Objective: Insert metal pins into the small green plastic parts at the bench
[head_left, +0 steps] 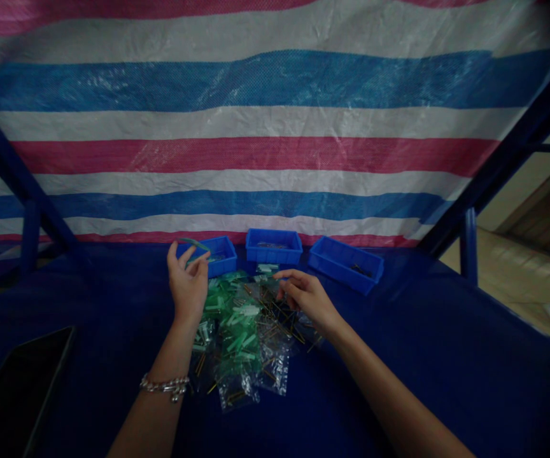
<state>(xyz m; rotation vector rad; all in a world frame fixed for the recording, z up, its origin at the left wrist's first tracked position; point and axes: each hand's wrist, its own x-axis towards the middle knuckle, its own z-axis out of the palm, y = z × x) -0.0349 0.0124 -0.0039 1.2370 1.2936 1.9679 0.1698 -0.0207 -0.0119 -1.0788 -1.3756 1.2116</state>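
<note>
sheet (256, 86) with white, blue and red stripes, creased and glossy, stands as a backdrop behind everything. below it spreads the dark blue bench (447, 356), with slanting blue frame bars (489, 169) at either side. on the middle of the bench lies a loose heap of small bags (239, 337), green-tinted in the centre and clearer toward the near edge. a dark phone (21, 388) lies at the near left, well apart from the heap.

the left hand (188, 286) is raised at the heap's left edge, beside the left bin (222, 264); its fingers are curved and stand apart. the right hand (306, 298) hangs over the heap's right side, forefinger reaching left, the others curled under; i cannot tell whether they pinch anything.

the middle bin (274, 256) and right bin (337, 275) finish the row behind the heap, both blue, with small pieces inside. a beaded bracelet (165, 385) circles the left wrist. a thin green strip (195, 244) shows right at the left fingertips, above the left bin; whether they grip it is unclear. slim rods (275, 312), dark and brassy, lie scattered just below the right fingers.
</note>
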